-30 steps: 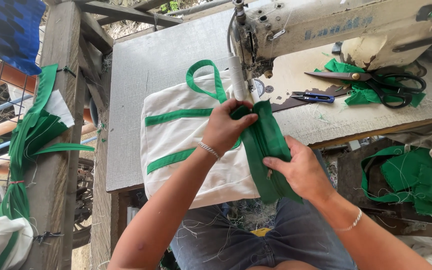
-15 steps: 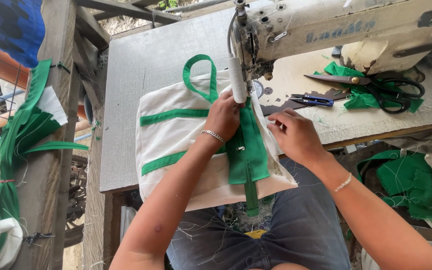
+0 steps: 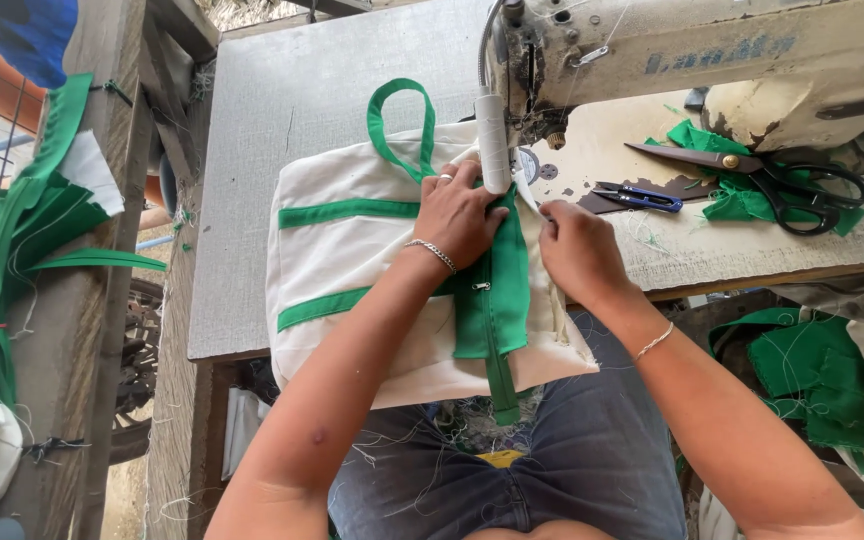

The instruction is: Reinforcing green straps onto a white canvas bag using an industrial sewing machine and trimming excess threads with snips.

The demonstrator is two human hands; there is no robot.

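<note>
A white cloth bag (image 3: 342,255) with green bands and a green loop handle (image 3: 397,125) lies on the grey sewing table (image 3: 292,110), hanging over its near edge. A green zipper panel (image 3: 492,300) lies on top of the bag, running toward me. My left hand (image 3: 457,215) presses flat on the panel's far end, right beside the sewing machine's (image 3: 692,55) needle area. My right hand (image 3: 577,250) pinches the bag's edge at the panel's right side, under the machine head.
Large black scissors (image 3: 762,170) and small blue thread snips (image 3: 637,197) lie on green scraps to the right. Green strips (image 3: 22,230) hang on a wooden post at left. More green-and-white pieces (image 3: 812,380) are piled at lower right.
Both hands carried the green zipper panel from my lap edge up the bag to the machine's needle. The panel, bunched before, now lies flat on the bag.
</note>
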